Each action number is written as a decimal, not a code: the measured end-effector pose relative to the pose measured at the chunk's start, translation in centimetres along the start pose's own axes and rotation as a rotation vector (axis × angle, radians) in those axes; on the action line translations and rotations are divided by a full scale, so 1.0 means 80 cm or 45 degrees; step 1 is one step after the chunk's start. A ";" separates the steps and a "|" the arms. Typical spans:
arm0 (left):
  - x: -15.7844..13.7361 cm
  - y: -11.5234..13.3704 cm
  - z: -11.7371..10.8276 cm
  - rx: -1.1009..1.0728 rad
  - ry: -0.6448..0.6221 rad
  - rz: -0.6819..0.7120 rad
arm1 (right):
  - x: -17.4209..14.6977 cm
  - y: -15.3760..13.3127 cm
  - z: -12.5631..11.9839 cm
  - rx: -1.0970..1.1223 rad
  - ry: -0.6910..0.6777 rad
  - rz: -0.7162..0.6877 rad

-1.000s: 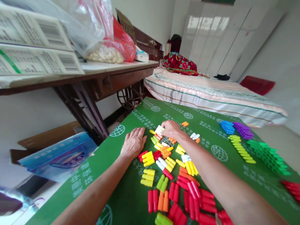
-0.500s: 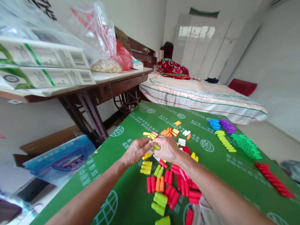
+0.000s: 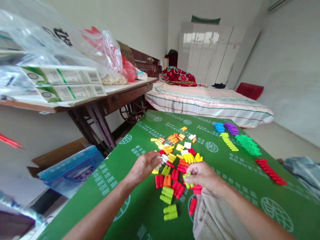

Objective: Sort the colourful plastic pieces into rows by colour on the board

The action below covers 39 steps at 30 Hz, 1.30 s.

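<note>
Many small, rounded plastic caps in several colours lie in a loose spread on the green table [image 3: 135,213]. My right hand [image 3: 203,175] pinches yellow-green caps [image 3: 188,180] above the red caps [image 3: 178,189]. My left hand [image 3: 145,166] is closed at the fingertips on what looks like a white cap, partly hidden, beside other white caps [image 3: 165,158]. Yellow caps [image 3: 192,157] and orange caps [image 3: 172,137] lie beyond my hands. Closer to me are more yellow-green caps [image 3: 170,212] and a single red cap [image 3: 192,206].
Sorted rows of green caps [image 3: 248,145], red caps [image 3: 271,171], blue caps [image 3: 219,127] and purple caps [image 3: 231,128] lie along the right side. A grey cloth [image 3: 212,213] hangs at the near edge. A bed [image 3: 207,100] stands behind, a loaded side table [image 3: 120,95] at left.
My hands, together over the pile before, have moved apart. The right hand has come back and to the right with yellow-green caps; the left stays near the white caps. The view has shifted slightly.
</note>
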State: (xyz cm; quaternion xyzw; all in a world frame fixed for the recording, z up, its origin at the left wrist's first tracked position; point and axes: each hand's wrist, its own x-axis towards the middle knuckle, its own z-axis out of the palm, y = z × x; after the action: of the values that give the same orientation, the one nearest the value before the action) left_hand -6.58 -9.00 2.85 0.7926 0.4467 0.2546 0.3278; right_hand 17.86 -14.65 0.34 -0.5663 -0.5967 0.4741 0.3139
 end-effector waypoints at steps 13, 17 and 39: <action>0.037 -0.004 0.055 0.690 0.051 0.072 | -0.022 0.119 -0.109 -0.403 0.789 0.246; 0.039 -0.007 0.052 0.796 0.120 0.130 | -0.025 0.119 -0.120 -0.724 0.808 0.366; 0.104 -0.137 -0.065 1.072 0.335 -0.384 | -0.038 0.100 -0.121 -1.130 0.760 0.450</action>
State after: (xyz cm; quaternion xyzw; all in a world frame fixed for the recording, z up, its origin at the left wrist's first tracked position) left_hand -12.22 4.05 -1.01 0.7440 0.6590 0.0990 -0.0484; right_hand 30.21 -16.33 -3.09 -0.8450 -0.5202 0.0422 0.1165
